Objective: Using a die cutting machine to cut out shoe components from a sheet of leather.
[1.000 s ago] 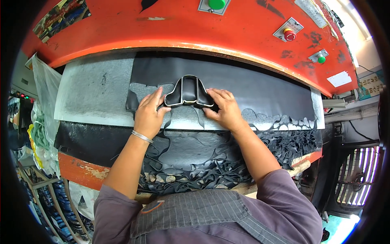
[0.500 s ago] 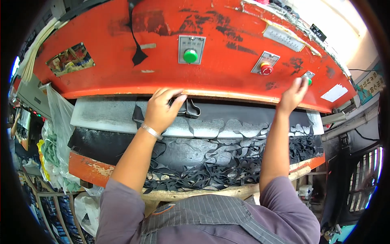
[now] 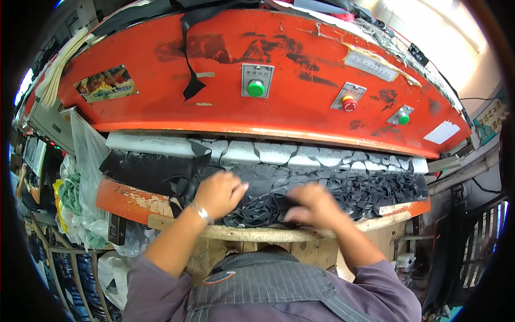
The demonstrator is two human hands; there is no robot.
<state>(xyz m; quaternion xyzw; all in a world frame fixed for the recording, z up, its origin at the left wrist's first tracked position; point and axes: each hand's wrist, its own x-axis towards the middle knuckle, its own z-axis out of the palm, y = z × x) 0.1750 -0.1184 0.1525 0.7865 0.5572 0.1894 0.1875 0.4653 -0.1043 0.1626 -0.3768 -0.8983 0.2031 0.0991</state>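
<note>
My left hand [image 3: 219,194] is over the black scrap heap on the near bench, its fingers curled and thumb pressed close; what they hold, if anything, is hidden. Farther right, my right hand [image 3: 316,206] is blurred by motion above the same heap, low near the wooden rail. Thin black offcuts [image 3: 257,210] lie tangled between and beyond the hands. Behind them, a black sheet full of cut-out holes [image 3: 292,155] drapes from the white cutting board [image 3: 150,144] under the press. Dark strips [image 3: 186,182] hang just beside my left hand.
The orange press head [image 3: 177,115] spans the far side, with a green button [image 3: 256,88], a red stop knob [image 3: 349,103] and another green button [image 3: 403,119]. A rounded wooden rail [image 3: 241,233] edges the bench. Plastic bags [image 3: 88,145] hang at left.
My right hand has left the right green button and come down toward me. My left hand has drawn back from a metal cutting die, no longer visible. More cut-out holes now show along the board.
</note>
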